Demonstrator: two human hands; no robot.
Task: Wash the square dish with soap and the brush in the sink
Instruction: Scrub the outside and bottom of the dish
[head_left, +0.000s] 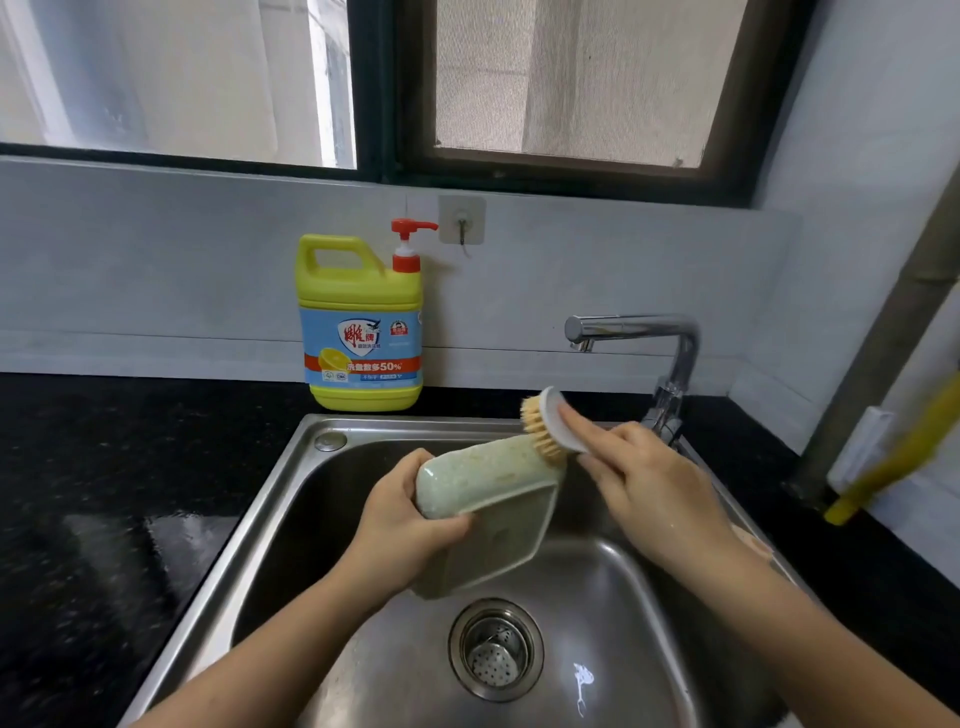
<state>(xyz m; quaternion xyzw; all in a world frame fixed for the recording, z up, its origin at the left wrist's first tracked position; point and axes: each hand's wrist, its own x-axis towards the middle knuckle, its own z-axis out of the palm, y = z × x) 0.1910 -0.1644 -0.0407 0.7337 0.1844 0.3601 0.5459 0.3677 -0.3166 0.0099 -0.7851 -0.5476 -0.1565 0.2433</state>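
Note:
The pale green square dish (483, 483) is tilted on edge over the steel sink (291, 467), its underside turned up and toward the back. My left hand (410, 514) grips its left rim, thumb on the inner face. A brush (548, 423) with a white back and tan bristles presses against the dish's upper right corner. My right hand (639, 478) holds the brush, forefinger laid along its white back. Yellowish streaks show on the dish's outer side.
A yellow dish soap jug (361, 322) with a red pump stands behind the sink's back left. The chrome tap (644, 332) rises at the back right; no water is visible from it. The drain strainer (496, 649) lies below the dish. Black countertop (104, 493) flanks the sink.

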